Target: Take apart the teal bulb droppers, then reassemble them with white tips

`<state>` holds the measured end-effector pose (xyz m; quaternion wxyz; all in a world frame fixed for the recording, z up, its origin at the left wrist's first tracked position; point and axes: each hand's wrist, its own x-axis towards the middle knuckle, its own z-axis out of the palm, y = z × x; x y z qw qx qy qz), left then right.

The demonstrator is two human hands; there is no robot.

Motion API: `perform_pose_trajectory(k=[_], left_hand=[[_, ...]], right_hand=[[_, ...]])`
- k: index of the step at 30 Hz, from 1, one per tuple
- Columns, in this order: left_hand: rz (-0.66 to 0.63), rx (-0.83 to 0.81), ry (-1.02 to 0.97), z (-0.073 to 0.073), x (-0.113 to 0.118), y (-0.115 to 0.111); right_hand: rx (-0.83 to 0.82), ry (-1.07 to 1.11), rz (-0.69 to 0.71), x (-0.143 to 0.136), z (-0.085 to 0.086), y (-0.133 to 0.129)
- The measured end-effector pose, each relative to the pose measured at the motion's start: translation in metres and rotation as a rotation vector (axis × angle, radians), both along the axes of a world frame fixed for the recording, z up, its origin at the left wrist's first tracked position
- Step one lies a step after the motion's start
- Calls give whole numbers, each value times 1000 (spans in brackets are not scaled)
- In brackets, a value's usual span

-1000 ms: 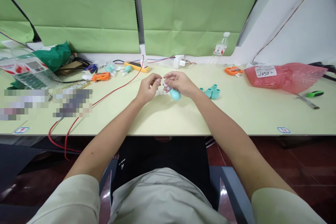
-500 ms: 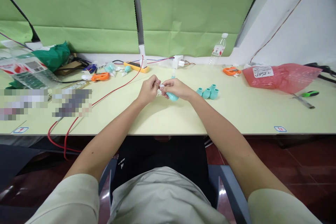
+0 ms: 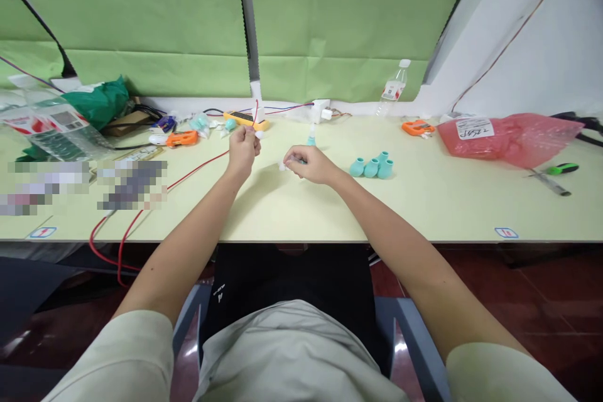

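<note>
Cannot identify the small white piece [image 3: 258, 134] at the fingertips of the left hand [image 3: 242, 149], partly covered by the curled fingers, or count the pale pieces [image 3: 282, 165] under the right hand [image 3: 307, 164]. Cannot see the lower end of the teal piece [image 3: 311, 140], hidden behind the right hand, or read the fine print on the white label [image 3: 475, 129] of the red bag [image 3: 513, 139], too small to resolve. Note pixelated patches [image 3: 132, 185] on the left of the table [image 3: 424, 213], and cut-off of the large plastic bottle [image 3: 70, 119] at the left edge, black cables [image 3: 586, 125] at the right edge and both sleeves [image 3: 122, 352] at the bottom.
</note>
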<state>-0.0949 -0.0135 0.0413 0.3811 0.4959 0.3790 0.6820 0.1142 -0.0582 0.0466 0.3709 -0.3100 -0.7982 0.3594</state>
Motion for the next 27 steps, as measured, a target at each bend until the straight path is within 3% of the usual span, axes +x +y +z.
perform_pose_trajectory(k=[6,12,16,21,27], left_hand=[[9,87,112,-8,-1,-2],[-96,132,192,-15,9,-9],[-165,43,178,-14,12,-14],[-305,-15,108,-13,16,-18],[-444,-34,71,-13,27,-26]], right_hand=[[-244,128,262,3,-4,7],[-337,56,322,11,1,8],[-216,129,198,12,0,13],[167,358,-137,6,-7,25],[427,349,-212,-1,-11,25]])
